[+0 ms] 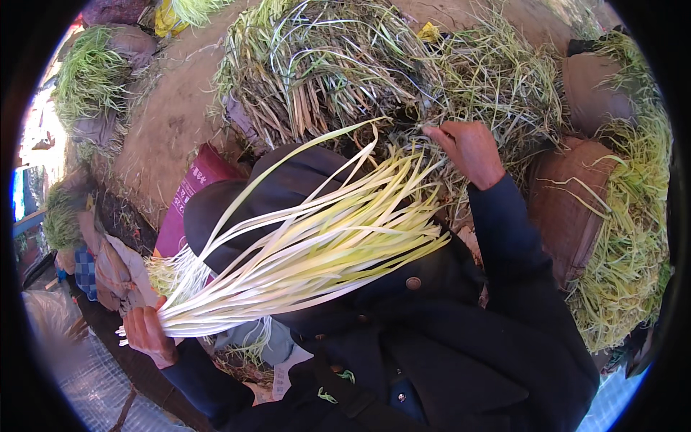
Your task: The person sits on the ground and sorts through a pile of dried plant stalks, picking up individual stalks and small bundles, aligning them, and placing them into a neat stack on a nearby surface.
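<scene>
My left hand (148, 332) is closed around the white stem ends of a bunch of blanched yellow chives (302, 251). The bunch fans out to the right across my lap, its pale yellow leaf tips loose over my dark trousers. Beyond those tips, my right hand (472, 154) hangs above the edge of a heap of uncleaned chives (324, 70), thumb and fingers drawn together. Whether a thin wisp sits between its fingertips is too small to tell.
More tangled leaves (491, 81) lie at the far right of the heap. A brown sack (567, 200) stands by my right arm, with yellow-green chives (621, 270) beyond it. To the left are a purple printed bag (186, 200), bare dirt floor (162, 119) and a green bundle (92, 75).
</scene>
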